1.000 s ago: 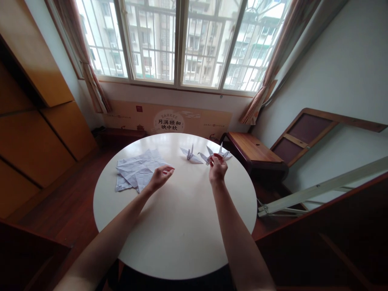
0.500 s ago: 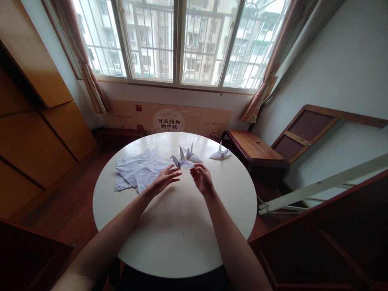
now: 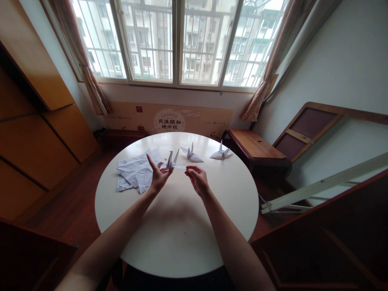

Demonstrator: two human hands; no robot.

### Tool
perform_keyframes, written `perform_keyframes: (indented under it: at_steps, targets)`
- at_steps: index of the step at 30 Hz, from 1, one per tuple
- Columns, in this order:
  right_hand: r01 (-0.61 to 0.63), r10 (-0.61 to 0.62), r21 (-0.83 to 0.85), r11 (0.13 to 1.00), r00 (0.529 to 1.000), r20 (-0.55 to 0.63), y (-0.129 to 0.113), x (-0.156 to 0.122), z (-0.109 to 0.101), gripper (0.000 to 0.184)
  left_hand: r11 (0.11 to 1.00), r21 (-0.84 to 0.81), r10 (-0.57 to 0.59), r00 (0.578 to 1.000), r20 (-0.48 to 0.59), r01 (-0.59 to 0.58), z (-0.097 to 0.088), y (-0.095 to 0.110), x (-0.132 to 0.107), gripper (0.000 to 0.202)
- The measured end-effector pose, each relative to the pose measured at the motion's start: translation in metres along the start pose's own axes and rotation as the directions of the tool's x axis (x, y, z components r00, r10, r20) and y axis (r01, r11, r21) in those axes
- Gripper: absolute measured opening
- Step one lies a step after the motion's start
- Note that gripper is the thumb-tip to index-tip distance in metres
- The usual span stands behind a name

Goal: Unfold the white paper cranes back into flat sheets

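A white folded paper crane (image 3: 170, 164) is up off the table between my two hands, its neck and tail pointing upward. With thumb and fingers pinched, my right hand (image 3: 197, 178) grips the tip of one wing. My left hand (image 3: 159, 174) is open, thumb spread upward, its fingers stretched out under and against the other side of the crane. Part of the crane is hidden at those fingers. Two more paper cranes stand behind on the table, one near the middle (image 3: 191, 154) and one farther right (image 3: 220, 152).
Creased white paper sheets (image 3: 133, 171) lie overlapping on the left of the round white table (image 3: 182, 242). A low wooden bench (image 3: 254, 144) stands beyond its right edge. A printed banner (image 3: 121, 115) hangs below the window.
The crane in my hands has shifted left and turned, away from the middle standing crane. My left hand has rotated with its thumb up and now touches the crane.
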State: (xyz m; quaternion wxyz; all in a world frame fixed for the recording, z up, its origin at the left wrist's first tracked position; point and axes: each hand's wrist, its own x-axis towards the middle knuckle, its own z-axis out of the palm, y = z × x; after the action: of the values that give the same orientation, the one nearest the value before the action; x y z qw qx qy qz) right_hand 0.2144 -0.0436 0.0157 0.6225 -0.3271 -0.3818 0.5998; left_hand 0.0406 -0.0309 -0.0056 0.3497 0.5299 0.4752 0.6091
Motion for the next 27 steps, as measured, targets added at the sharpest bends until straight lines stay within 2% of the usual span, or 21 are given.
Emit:
perform_keyframes:
  at_steps: [4, 6, 8, 10, 15, 19, 21, 23, 27]
  targets:
    - [0.013, -0.012, -0.022, 1.0, 0.999, 0.043, -0.001, -0.002, 0.001, 0.023, 0.997, 0.064, 0.024, 0.995, 0.096, -0.031, -0.002, 0.001, 0.003, 0.074]
    - [0.033, -0.033, -0.007, 0.999, 0.996, 0.088, -0.002, -0.003, 0.002, 0.037, 0.997, 0.064, 0.03, 0.991, 0.129, -0.038, -0.001, 0.001, 0.003, 0.06]
    - [0.049, -0.05, 0.007, 0.999, 0.991, 0.123, -0.002, -0.004, 0.002, 0.055, 0.999, 0.037, 0.008, 0.986, 0.165, -0.015, 0.001, 0.001, 0.002, 0.058]
    - [0.059, -0.055, -0.026, 0.998, 0.989, 0.136, 0.0, -0.003, 0.001, 0.064, 0.999, -0.003, -0.036, 0.976, 0.216, 0.037, 0.003, 0.002, 0.0, 0.059]
    - [0.087, -0.065, -0.252, 0.964, 0.993, 0.095, 0.006, -0.001, -0.003, 0.068, 0.981, -0.099, -0.128, 0.941, 0.312, 0.166, 0.007, 0.009, -0.005, 0.056]
    - [0.105, -0.071, -0.338, 0.935, 0.991, 0.111, 0.006, -0.002, -0.004, 0.069, 0.965, -0.138, -0.158, 0.916, 0.369, 0.222, 0.006, 0.012, -0.008, 0.054]
    - [0.117, -0.074, -0.35, 0.93, 0.988, 0.133, 0.007, -0.002, -0.004, 0.067, 0.969, -0.123, -0.155, 0.911, 0.383, 0.216, 0.005, 0.011, -0.007, 0.054]
    - [0.116, -0.076, -0.339, 0.934, 0.989, 0.129, 0.009, -0.001, -0.004, 0.058, 0.982, -0.066, -0.133, 0.903, 0.409, 0.174, 0.004, 0.01, -0.006, 0.052]
    - [0.08, -0.072, -0.307, 0.948, 0.997, 0.037, 0.016, 0.002, -0.005, 0.044, 0.998, 0.022, -0.066, 0.863, 0.501, 0.063, 0.005, 0.006, -0.006, 0.052]
